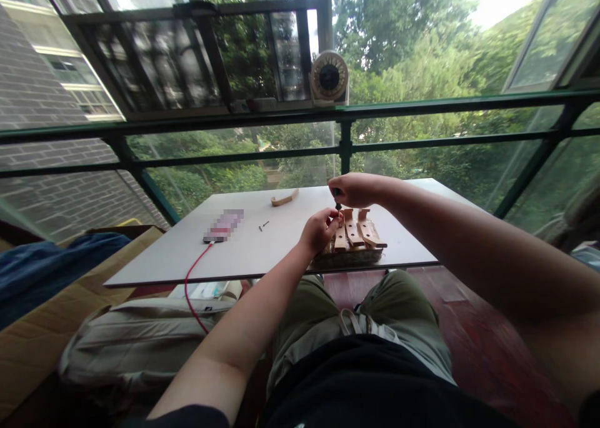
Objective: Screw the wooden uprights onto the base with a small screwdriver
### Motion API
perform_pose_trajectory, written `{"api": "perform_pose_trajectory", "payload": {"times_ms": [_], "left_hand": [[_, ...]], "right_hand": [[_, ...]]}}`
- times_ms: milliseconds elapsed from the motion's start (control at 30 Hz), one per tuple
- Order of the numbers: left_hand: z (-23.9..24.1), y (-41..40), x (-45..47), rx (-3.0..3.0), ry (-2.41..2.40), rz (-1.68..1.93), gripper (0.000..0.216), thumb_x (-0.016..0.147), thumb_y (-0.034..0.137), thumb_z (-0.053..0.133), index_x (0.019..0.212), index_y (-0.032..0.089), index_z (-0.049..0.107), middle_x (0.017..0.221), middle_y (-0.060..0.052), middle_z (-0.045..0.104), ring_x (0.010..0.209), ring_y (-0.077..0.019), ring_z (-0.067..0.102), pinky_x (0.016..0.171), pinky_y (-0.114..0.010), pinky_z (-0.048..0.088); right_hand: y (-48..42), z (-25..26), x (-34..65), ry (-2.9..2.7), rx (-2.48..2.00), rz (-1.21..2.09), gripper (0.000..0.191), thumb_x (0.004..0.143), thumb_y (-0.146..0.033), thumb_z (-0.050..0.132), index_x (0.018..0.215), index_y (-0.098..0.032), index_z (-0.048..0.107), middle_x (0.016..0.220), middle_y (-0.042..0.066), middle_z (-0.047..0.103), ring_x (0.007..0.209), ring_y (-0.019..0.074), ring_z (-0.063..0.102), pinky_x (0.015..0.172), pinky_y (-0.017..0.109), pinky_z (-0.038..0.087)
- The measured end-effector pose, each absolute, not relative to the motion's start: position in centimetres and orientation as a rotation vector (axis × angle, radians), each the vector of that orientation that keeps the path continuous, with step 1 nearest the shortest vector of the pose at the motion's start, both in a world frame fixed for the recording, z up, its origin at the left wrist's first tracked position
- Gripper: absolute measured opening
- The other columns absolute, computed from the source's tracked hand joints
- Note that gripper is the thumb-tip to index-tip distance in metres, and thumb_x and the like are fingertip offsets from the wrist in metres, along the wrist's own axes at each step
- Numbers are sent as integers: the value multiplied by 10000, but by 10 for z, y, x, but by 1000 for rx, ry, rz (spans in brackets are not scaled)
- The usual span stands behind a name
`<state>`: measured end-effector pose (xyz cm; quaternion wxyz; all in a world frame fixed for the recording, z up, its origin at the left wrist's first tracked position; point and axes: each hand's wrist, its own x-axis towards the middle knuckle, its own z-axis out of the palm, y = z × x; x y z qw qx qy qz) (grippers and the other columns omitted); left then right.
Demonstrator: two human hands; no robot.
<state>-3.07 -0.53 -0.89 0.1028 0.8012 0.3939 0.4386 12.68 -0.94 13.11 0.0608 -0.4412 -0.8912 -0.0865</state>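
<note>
My right hand is closed round the dark handle of a screwdriver, held upright with its tip down. Just below that tip, my left hand pinches with thumb and finger; what lies between them is too small to make out. Several curved wooden hooks, some with dark holes, lie side by side on a brownish, woven-looking base at the table's near edge. The left hand rests against the leftmost of these pieces and partly hides it.
On the white table lie a loose curved wooden hook, small screws and a blurred-out phone-like device with a red cable. A round fan stands by the green railing. A beige bag sits lower left.
</note>
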Motion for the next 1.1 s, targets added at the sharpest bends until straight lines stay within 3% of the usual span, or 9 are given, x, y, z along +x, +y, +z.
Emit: {"api": "perform_pose_trajectory", "payload": {"times_ms": [433,667,833,1100], "left_hand": [[-10,-2,-30,2416,1129,1282,156,893,260,544,951,177,661,856,-28,717,671,-123,599,660,-241,474],[-10,-3,-31,2389,1086,1322,180,907,295,551,999,186,660,934,-40,730,780,-143,649,750,-259,508],[-11,-2,-31,2368,1086,1363,164,890,298,587,999,194,652,916,-23,734,742,-128,645,712,-245,504],[-9,-5,-29,2340,1141,1400,170,884,310,599,959,190,694,882,-22,750,685,-122,640,686,-240,495]], "right_hand": [[-9,127,122,-2627,-1422,-241,290,902,-419,525,1036,-191,645,884,95,687,678,183,590,569,277,342],[-16,129,125,-2591,-1467,-282,310,906,-430,503,1019,-176,639,874,89,696,656,173,578,532,272,293],[-15,128,127,-2577,-1488,-248,335,921,-459,483,1028,-179,633,870,81,698,592,147,556,534,272,294],[-15,125,125,-2569,-1460,-327,390,908,-497,475,1033,-173,652,890,99,703,697,184,589,569,275,305]]}}
